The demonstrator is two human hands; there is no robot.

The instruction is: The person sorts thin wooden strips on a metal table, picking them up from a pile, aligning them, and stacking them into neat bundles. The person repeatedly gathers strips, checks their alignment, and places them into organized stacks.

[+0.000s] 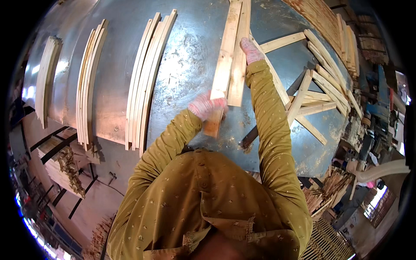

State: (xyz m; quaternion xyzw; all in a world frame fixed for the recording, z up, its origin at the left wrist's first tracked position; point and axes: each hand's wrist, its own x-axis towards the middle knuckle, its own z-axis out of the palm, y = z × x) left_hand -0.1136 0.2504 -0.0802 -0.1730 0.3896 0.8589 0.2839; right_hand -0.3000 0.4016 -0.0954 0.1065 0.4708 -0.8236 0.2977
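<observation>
Mustard-brown patterned fabric shirt [173, 186] fronts blue-grey metal table [186, 65], where L pink-white gloved hand [206, 107], fingers curled, grips long pale wooden board [226, 56] alongside 2nd pale flat board [239, 69], R pink-white gloved hand [251, 51] at latter's edge, pinch can't tell, so loose L hold might cause slippage.

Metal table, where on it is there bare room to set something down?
The metal table's widest bare patch lies between the rightmost bundle and the boards at the left hand. Narrower bare lanes separate that bundle, the middle bundle and the leftmost bundle. Right of the right hand, crossing loose strips crowd it.
</observation>
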